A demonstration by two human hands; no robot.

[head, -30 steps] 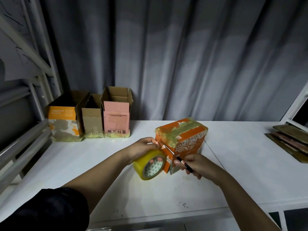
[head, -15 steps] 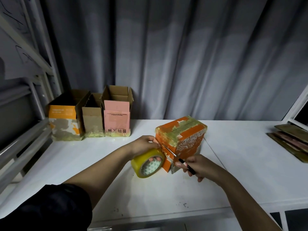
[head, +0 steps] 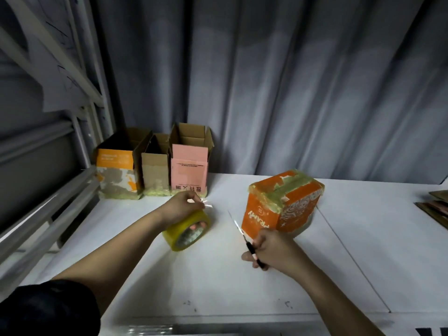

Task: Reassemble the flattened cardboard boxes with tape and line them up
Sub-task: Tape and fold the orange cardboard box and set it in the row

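White laminate made up the table we worked at, with a grey curtain hanging behind it. Against the curtain at the far left stood our line of three finished boxes, tops open: an orange-and-white box, a plain brown box and a pink box, touching side to side. To the right of centre sat the orange box, upside down, its taped flaps facing up under yellowish strips of tape. At the far right edge lay a stack of flattened cardboard, not yet rebuilt.

Our left hand gripped the yellow tape roll from above, fingers curled through its core, and pinched the loose tape end near the thumb. Our right hand was closed around the black handle of a thin cutting blade, tip pointing away from us, just beside the orange box but apart from it.

We judged the orange box empty and light, stiff along its taped seams yet easy to dent on the broad faces, and slick wherever tape covered it. We thought it best lifted with both palms on opposite bare cardboard sides, near the bottom corners, once the blade and roll were set down.
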